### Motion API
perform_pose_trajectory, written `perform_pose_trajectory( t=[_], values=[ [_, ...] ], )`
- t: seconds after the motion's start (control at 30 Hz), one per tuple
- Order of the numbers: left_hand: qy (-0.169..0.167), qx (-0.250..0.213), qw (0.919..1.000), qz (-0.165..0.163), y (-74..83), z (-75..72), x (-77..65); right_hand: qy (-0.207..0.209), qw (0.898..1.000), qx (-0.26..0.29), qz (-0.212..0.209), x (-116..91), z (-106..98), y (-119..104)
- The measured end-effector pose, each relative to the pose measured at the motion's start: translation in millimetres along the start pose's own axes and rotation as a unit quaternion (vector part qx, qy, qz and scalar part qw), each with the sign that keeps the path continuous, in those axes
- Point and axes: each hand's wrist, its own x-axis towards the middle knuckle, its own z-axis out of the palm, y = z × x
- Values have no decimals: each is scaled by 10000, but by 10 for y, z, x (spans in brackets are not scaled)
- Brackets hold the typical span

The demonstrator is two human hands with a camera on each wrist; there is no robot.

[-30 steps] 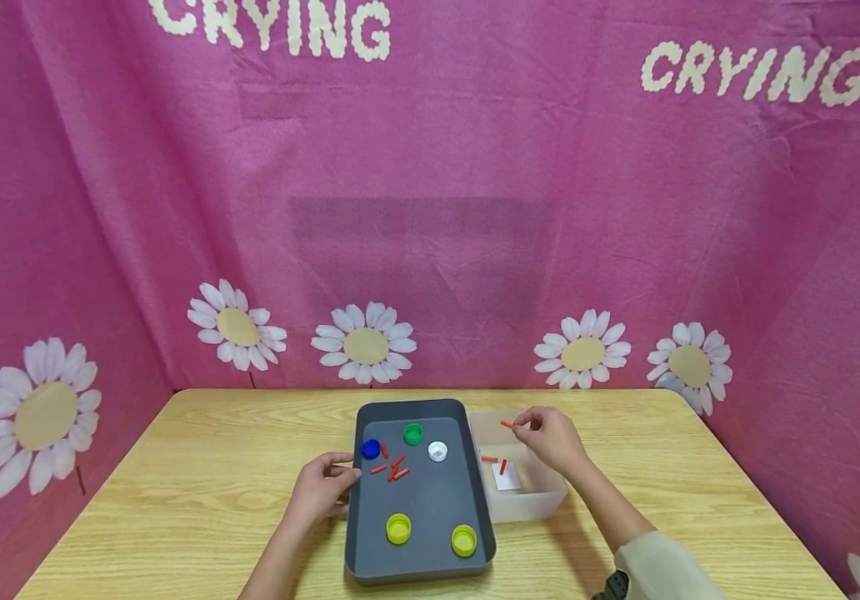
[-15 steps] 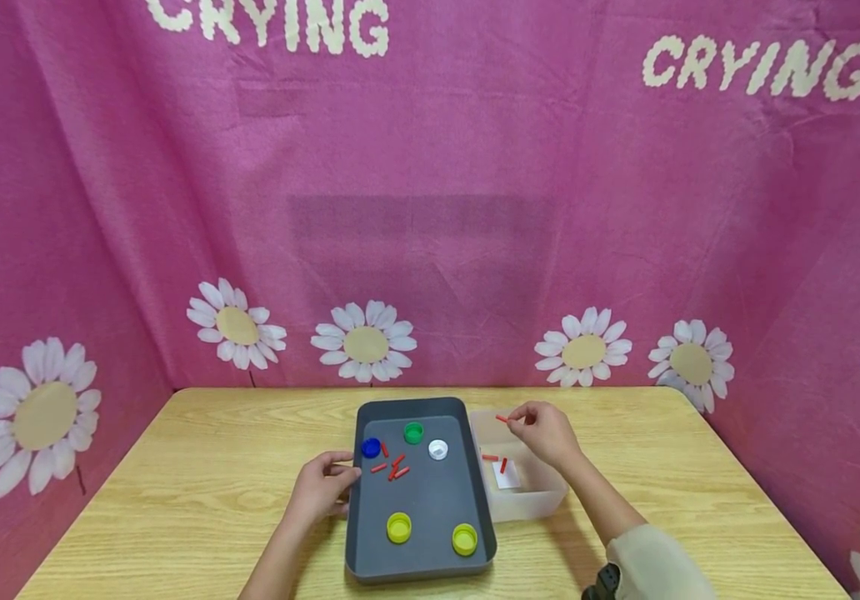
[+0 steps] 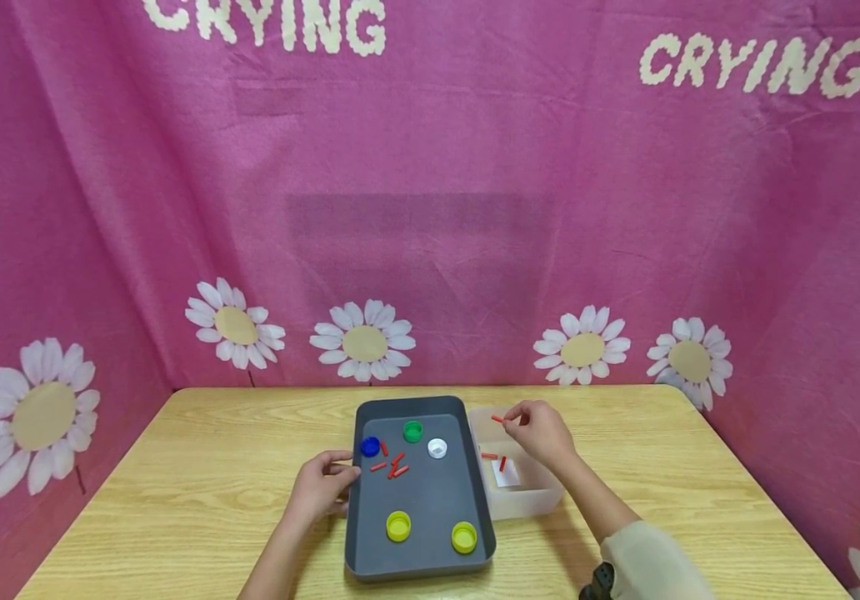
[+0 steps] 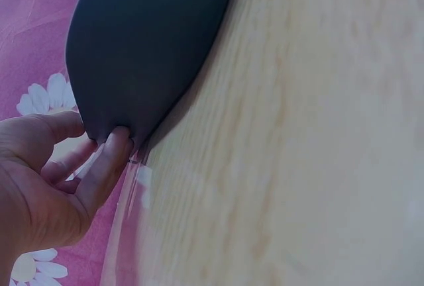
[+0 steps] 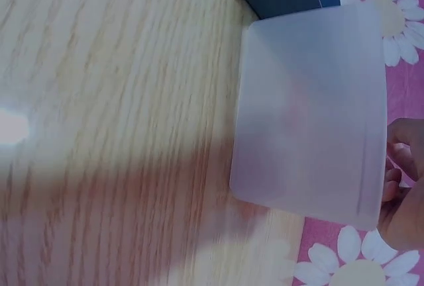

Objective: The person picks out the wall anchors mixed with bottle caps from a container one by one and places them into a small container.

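My right hand (image 3: 544, 433) pinches a small red stick (image 3: 498, 418) between thumb and fingertips, above the far part of a translucent plastic box (image 3: 523, 503). Two more red sticks (image 3: 503, 463) lie inside that box, beside a white square (image 3: 507, 473). My left hand (image 3: 319, 485) holds the left side of a dark grey tray (image 3: 430, 508); in the left wrist view its thumb and fingers grip the tray's edge. Several red sticks (image 3: 398, 472) lie loose in the tray near a blue bottle cap (image 3: 370, 447). The right wrist view shows the box's outer wall partly hiding my right hand (image 5: 405, 180).
The tray also bears a green cap (image 3: 412, 431), a white cap (image 3: 437, 448) and two yellow caps (image 3: 398, 526). The box stands against the tray's right side on a wooden table (image 3: 212, 483). A pink flowered cloth (image 3: 430, 250) hangs behind and at both sides.
My right hand has moved slightly left and toward the far side of the box, carrying the red stick. My left hand stays at the tray's side.
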Motion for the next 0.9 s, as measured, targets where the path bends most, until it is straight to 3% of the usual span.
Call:
perform_pose_trajectory(
  t=[0.57,0.9],
  values=[
    [7,-24,10000,-3,7,-17,-4,0,9989,-467,-19,-15,163,-66],
    [-7,-39,10000,24,-7,-14,4,102,9989,-462,34,-28,205,-84]
  ],
)
